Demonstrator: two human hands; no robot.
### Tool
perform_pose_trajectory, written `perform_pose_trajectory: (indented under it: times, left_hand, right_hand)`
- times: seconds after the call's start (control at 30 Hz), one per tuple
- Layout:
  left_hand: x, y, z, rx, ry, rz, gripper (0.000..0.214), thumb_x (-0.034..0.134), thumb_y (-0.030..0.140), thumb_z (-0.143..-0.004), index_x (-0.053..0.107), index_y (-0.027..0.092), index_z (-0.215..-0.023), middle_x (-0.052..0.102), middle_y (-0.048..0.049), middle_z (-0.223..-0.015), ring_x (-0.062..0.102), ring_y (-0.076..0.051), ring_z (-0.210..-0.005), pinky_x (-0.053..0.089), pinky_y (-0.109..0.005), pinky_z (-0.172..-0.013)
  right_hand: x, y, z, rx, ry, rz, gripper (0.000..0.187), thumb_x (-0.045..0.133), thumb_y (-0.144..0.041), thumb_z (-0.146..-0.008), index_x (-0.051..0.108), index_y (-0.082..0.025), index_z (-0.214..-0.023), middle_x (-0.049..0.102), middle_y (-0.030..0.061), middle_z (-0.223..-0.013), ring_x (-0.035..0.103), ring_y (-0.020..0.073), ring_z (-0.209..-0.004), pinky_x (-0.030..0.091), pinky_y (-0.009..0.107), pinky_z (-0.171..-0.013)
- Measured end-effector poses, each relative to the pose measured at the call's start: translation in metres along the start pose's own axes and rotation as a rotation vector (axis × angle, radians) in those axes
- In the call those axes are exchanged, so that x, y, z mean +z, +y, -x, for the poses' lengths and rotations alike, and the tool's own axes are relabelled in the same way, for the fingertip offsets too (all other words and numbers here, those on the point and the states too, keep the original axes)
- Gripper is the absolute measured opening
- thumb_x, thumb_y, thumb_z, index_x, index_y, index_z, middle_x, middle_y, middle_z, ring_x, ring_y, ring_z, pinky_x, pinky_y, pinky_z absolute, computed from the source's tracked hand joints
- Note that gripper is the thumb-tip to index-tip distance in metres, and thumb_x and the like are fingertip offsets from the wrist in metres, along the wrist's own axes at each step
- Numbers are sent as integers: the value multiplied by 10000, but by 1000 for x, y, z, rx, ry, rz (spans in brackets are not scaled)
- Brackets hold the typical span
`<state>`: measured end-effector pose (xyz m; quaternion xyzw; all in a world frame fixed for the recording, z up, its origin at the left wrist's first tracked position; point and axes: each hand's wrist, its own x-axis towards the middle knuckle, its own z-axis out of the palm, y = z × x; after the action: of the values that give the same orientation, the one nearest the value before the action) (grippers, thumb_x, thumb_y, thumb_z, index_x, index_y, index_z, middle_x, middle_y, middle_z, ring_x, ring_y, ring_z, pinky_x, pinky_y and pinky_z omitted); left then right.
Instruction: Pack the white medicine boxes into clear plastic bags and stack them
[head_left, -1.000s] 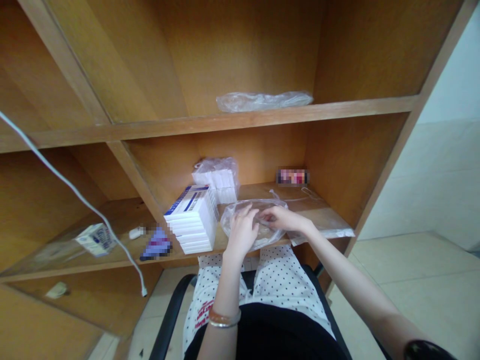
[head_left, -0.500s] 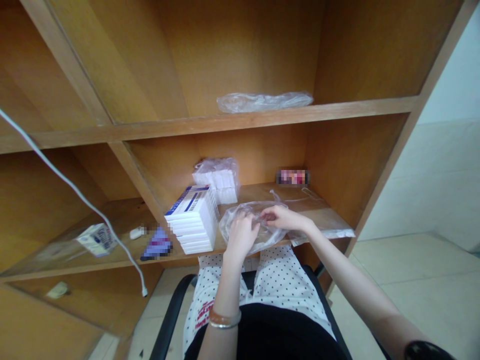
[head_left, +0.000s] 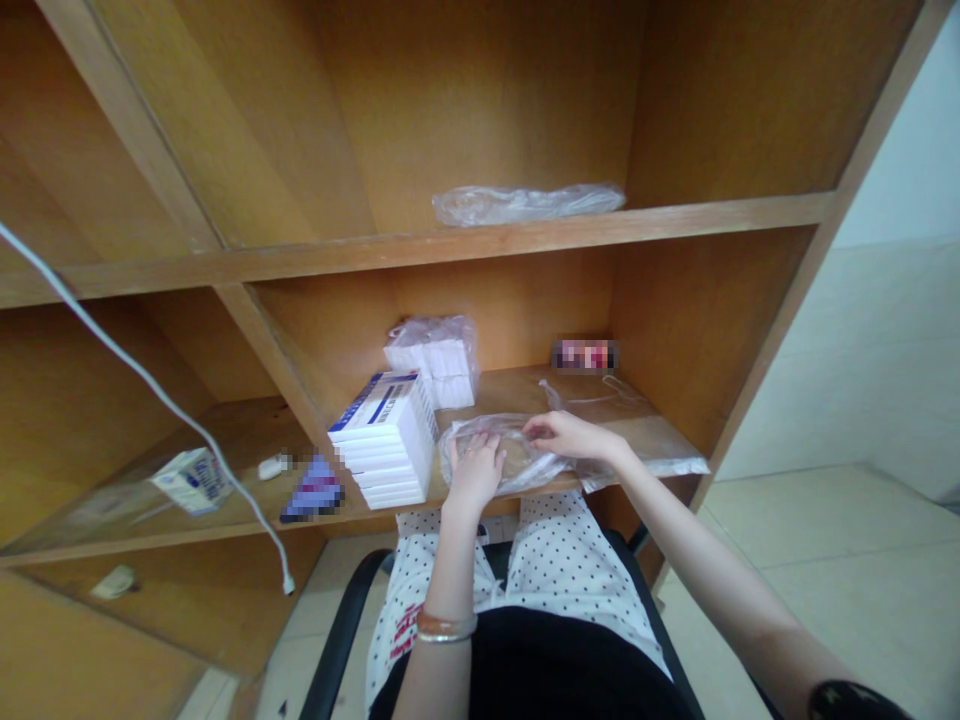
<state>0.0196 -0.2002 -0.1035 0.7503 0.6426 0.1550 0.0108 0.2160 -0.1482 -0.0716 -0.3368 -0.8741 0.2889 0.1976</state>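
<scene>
A clear plastic bag (head_left: 517, 470) lies spread out and wrinkled on the lower shelf in front of me. My left hand (head_left: 477, 470) rests on its left part with the fingers apart and laid flat. At the bag's upper right, my right hand (head_left: 559, 435) has its fingers bent together on the film and seems to pinch it. To the left of my left hand stands a stack of white and blue boxes (head_left: 394, 445). Behind that stack sits a plastic-wrapped bundle of white boxes (head_left: 435, 360).
Another folded clear bag (head_left: 529, 204) lies on the upper shelf. More plastic film (head_left: 637, 445) covers the shelf's right side, with a blurred package (head_left: 585, 354) behind. In the left compartment are a small box (head_left: 193, 480) and a purple packet (head_left: 313, 488). A white cable (head_left: 161, 390) hangs across the left.
My left hand has shifted slightly left and its fingers have spread flat on the bag. The bag lies flatter between my hands. My right hand has barely moved.
</scene>
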Motion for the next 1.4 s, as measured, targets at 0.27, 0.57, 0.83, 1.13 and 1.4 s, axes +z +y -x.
perform_pose_trajectory:
  times: [0.27, 0.57, 0.83, 1.13, 1.4]
  left_hand:
    - [-3, -1, -4, 130, -8, 86, 632, 373, -66, -715, 576, 183, -1259, 430, -101, -1444, 322, -195, -1380, 142, -463, -1152]
    - [-5, 6, -3, 104, 5, 215, 455, 407, 19, -801, 676, 205, -1117, 678, -56, -1153, 596, -169, -1115, 405, -316, -1013]
    - [-11, 9, -2, -20, 77, 104, 325, 445, 185, -887, 641, 209, -1145, 674, -87, -1109, 612, -207, -1038, 428, -348, -954]
    - [-3, -5, 0, -36, 5, 13, 458, 455, 481, -895, 550, 197, -1241, 607, -132, -1227, 483, -297, -1212, 251, -481, -1055]
    - [-16, -10, 3, -34, 78, 78, 271, 460, 407, -896, 606, 188, -832, 675, -50, -859, 599, -223, -912, 334, -414, -941]
  right_hand:
    - [2, 7, -1, 134, 44, 292, 487, 581, -371, -821, 569, -171, -1264, 520, 136, -1354, 428, 295, -1278, 302, 440, -1055]
    - [4, 13, -2, 234, 75, 356, 649, 499, -551, -851, 441, -187, -1385, 371, 171, -1464, 286, 340, -1367, 184, 520, -1082]
    - [4, 4, -2, 232, 148, 378, 497, 414, -539, -903, 595, -220, -1239, 536, 130, -1325, 444, 313, -1243, 256, 496, -1027]
    - [3, 8, -1, 189, 139, 397, 411, 537, -478, -850, 666, -206, -1130, 611, 124, -1213, 479, 301, -1182, 245, 488, -1021]
    - [0, 5, 0, 169, 148, 417, 473, 493, -593, -849, 703, -171, -810, 663, 126, -1001, 543, 296, -1048, 315, 458, -946]
